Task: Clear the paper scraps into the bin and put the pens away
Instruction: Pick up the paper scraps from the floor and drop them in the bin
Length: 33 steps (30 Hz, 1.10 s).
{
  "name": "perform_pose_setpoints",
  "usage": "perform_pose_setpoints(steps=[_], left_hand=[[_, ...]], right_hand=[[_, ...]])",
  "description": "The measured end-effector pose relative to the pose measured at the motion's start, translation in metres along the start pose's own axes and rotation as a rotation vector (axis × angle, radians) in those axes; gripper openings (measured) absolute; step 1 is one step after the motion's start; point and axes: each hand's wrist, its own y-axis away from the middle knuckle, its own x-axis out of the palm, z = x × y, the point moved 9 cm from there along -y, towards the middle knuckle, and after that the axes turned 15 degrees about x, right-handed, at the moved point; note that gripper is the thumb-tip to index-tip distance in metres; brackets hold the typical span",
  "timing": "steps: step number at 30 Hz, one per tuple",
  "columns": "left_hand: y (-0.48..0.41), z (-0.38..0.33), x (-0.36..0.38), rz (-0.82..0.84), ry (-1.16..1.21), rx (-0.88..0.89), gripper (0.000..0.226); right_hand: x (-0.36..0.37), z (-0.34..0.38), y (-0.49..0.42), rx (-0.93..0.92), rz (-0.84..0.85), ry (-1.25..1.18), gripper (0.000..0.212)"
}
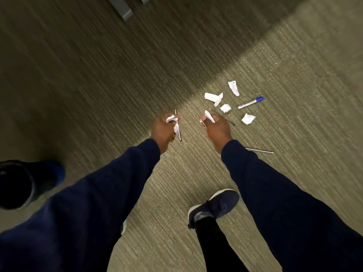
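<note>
Crumpled scraps (172,122) of white paper are gripped in the curled fingers of the left hand (164,129); a thin dark pen (178,127) with a silvery end is seen along that hand's fingertips, though whether it is held or lies on the carpet (98,75) beneath cannot be told; a tapered scrap (209,116), white and creased, is pinched between the thumb and curled fingers of the right hand (216,132). More white paper is scattered on the carpet beyond the right hand: a long torn piece (233,88), a bent strip (213,97), a small wad (225,108) and a larger wad (248,118); a slim black pen (225,119) lies slanted just past the right hand; a white pen with a blue cap (251,102) lies near the wads; a silver pen (260,150) lies beside the right sleeve (275,193). A dark round bin (17,183) is seen at the left edge, well apart from the paper.
</note>
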Motion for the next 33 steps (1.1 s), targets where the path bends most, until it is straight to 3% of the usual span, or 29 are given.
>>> perform_pose_setpoints(steps=[4, 7, 12, 18, 23, 28, 33], left_hand=[[0.012, 0.02, -0.017, 0.025, 0.049, -0.035, 0.041], [0.013, 0.044, -0.042, 0.048, 0.077, -0.07, 0.03], [0.011, 0.083, -0.141, -0.008, 0.12, -0.065, 0.022], [0.027, 0.129, -0.325, -0.218, 0.278, -0.058, 0.031], [0.058, 0.19, -0.496, -0.494, 0.294, -0.081, 0.04], [0.094, 0.256, -0.633, -0.768, 0.32, -0.107, 0.027], [0.104, 0.313, -0.692, -0.789, 0.41, -0.24, 0.022]], right_hand=[[0.016, -0.006, 0.014, 0.004, -0.005, -0.007, 0.02], [0.048, -0.02, 0.02, 0.023, -0.017, 0.005, 0.028], [0.159, -0.04, 0.042, 0.043, 0.03, 0.087, 0.029], [0.351, -0.059, 0.085, 0.051, 0.169, 0.28, 0.039], [0.513, -0.071, 0.132, 0.067, 0.265, 0.396, 0.056], [0.655, -0.088, 0.172, 0.087, 0.397, 0.508, 0.043], [0.755, -0.119, 0.199, 0.149, 0.488, 0.637, 0.033]])
